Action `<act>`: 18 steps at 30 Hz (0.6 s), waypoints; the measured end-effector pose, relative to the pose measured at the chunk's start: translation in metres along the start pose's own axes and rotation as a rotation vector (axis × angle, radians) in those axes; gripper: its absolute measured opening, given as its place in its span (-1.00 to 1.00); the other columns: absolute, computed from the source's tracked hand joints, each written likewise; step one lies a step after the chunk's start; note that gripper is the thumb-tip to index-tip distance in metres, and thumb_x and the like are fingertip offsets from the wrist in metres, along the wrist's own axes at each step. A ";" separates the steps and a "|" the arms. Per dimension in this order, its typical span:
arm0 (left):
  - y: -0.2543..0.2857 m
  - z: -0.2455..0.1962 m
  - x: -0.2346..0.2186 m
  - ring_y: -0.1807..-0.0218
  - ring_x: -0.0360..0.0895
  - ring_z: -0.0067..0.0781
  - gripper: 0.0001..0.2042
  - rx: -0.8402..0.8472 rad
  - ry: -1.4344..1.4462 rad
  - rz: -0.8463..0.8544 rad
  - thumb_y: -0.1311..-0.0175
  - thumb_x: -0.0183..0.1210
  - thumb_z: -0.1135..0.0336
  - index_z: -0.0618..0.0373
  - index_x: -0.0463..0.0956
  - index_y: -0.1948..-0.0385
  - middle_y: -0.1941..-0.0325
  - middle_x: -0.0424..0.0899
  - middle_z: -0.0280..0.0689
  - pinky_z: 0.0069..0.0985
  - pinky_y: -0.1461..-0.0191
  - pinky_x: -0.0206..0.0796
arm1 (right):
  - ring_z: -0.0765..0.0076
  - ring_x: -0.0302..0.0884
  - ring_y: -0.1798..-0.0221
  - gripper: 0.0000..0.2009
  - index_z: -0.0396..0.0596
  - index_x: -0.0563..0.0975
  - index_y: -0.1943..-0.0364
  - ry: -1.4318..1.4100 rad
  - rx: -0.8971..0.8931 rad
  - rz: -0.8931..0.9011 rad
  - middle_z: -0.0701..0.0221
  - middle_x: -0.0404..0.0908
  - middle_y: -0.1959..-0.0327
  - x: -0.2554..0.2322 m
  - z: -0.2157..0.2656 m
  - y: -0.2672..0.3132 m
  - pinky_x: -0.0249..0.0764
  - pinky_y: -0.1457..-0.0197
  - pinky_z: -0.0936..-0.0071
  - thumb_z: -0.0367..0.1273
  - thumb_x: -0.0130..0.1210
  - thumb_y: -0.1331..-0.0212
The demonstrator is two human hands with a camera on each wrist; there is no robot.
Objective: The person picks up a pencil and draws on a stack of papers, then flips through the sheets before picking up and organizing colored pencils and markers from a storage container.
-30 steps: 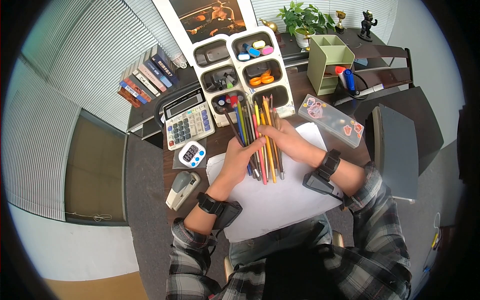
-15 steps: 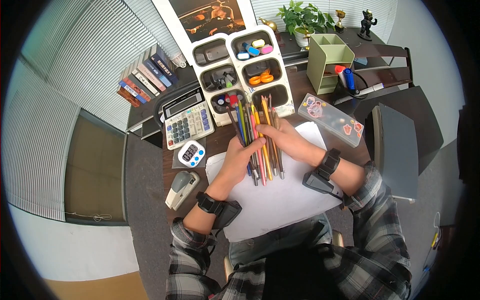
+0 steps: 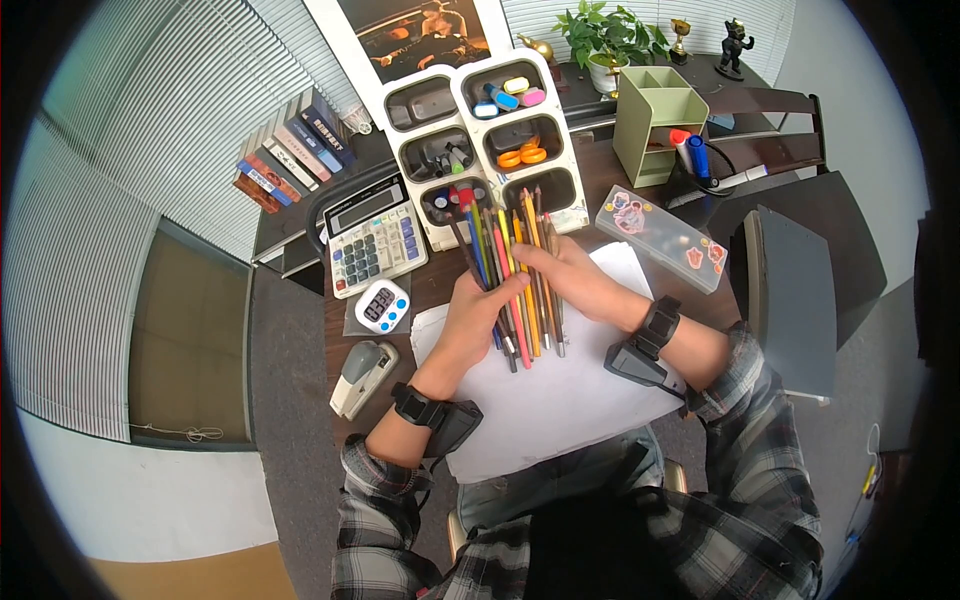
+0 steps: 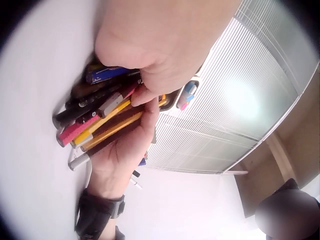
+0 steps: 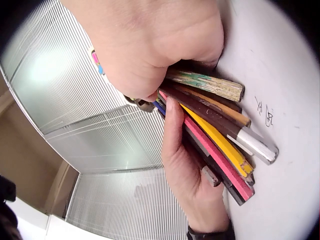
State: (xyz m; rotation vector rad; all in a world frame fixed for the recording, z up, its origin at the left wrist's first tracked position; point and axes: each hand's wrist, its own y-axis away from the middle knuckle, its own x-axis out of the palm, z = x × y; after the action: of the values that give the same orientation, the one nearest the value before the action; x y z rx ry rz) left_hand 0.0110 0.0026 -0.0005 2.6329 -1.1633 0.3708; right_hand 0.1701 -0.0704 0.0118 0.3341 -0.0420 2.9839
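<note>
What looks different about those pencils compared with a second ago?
The pencils shifted slightly: the lower end of a yellow pencil moved left, nearer the pink pencil. Nothing was newly gripped or let go; the left hand and right hand still hold them. Calculator and stapler stayed put.

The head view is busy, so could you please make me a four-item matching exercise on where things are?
1. Pencils
2. Orange-handled scissors
3. Digital timer
4. Gold trophy

A. Between potted plant and black figurine
B. In the left hand and right hand
C. Between calculator and stapler
D. Inside an organizer compartment

Pairs: 1-B; 2-D; 3-C; 4-A
</note>
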 end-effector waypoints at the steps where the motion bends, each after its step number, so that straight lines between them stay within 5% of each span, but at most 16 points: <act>1: 0.001 -0.002 0.001 0.10 0.60 -0.56 -0.70 -0.012 -0.015 0.015 -0.30 0.27 0.43 0.28 0.50 -0.03 0.08 0.65 -0.30 -0.51 -0.02 0.45 | 0.61 0.54 0.14 -0.67 -0.26 0.54 -0.02 0.000 0.000 0.000 0.41 0.64 0.16 -0.001 0.000 0.000 0.51 0.02 0.53 -0.23 0.00 -0.46; 18: 0.000 -0.001 0.002 0.13 0.62 -0.54 -0.70 0.011 0.021 0.014 -0.29 0.28 0.41 0.27 0.52 -0.01 0.11 0.67 -0.29 -0.52 0.01 0.47 | 0.60 0.53 0.13 -0.64 -0.25 0.52 -0.07 0.017 -0.001 -0.005 0.40 0.63 0.15 -0.002 -0.005 -0.003 0.51 0.02 0.52 -0.21 0.01 -0.46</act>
State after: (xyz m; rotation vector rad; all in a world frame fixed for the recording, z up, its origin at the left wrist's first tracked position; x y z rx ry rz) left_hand 0.0120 0.0016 0.0005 2.6244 -1.1773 0.4080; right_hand 0.1710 -0.0678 0.0063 0.3078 -0.0411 2.9810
